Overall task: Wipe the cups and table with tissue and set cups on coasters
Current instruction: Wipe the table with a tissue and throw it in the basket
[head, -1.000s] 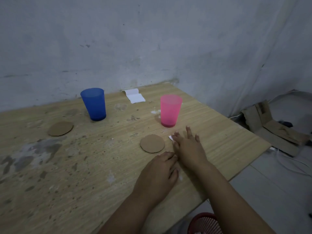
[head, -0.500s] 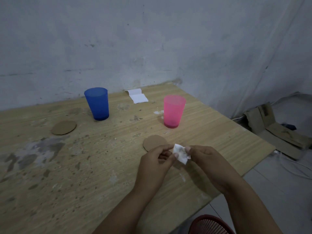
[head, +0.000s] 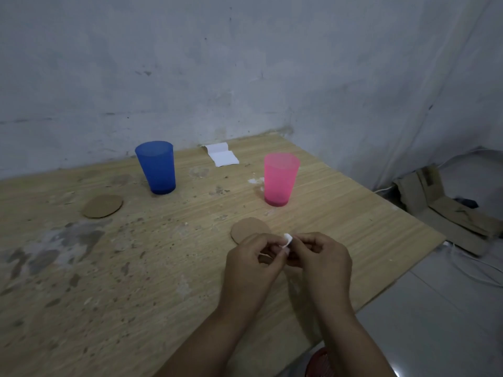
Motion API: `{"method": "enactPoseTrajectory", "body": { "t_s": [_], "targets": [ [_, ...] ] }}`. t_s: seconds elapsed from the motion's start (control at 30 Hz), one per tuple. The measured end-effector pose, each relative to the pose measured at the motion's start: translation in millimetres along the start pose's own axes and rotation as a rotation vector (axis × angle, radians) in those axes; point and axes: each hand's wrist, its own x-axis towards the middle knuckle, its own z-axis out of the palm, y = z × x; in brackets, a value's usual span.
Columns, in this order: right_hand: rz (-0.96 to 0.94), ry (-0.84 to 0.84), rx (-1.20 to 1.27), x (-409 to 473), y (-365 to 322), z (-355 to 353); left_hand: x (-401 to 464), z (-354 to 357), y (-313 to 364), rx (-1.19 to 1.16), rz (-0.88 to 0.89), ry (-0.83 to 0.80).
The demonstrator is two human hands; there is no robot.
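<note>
My left hand (head: 251,263) and my right hand (head: 322,261) meet above the table's near right part and pinch a small white tissue piece (head: 287,238) between their fingertips. Just beyond them lies a round brown coaster (head: 246,227), partly hidden by my left fingers. A pink cup (head: 280,178) stands upright on the bare wooden table (head: 168,257) behind that coaster. A blue cup (head: 156,166) stands at the back left, with a second coaster (head: 103,205) lying to its front left. Both cups stand off the coasters.
A folded white tissue (head: 221,157) lies at the table's back edge by the wall. Stains and crumbs mark the left part of the tabletop. Cardboard pieces (head: 446,210) and white cables lie on the floor to the right. A red basket (head: 319,363) shows below the table's front edge.
My hands lifted from lying flat on the table, picked up the tissue piece and now bunch it smaller between the fingertips. The cups and coasters have not moved.
</note>
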Motion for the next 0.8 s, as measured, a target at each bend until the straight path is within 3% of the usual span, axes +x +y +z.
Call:
{"method": "enactPoseTrajectory", "body": {
  "t_s": [0.23,0.53,0.7,0.8],
  "targets": [
    [0.258,-0.240,0.518,-1.9,-5.5,-3.4,1.7,-2.6,3.0,0.173,0.141,-0.017],
    [0.386,-0.384,0.424,-4.2,-9.5,-57.8,-4.9,6.7,20.1,0.381,0.382,-0.105],
    [0.459,-0.345,0.728,-7.8,-12.4,-91.3,-9.2,35.8,41.8,0.306,0.422,-0.131],
    [0.392,-0.257,0.719,-10.2,-7.5,-113.8,-17.1,60.4,54.3,0.236,0.373,-0.147]
  ]
}}
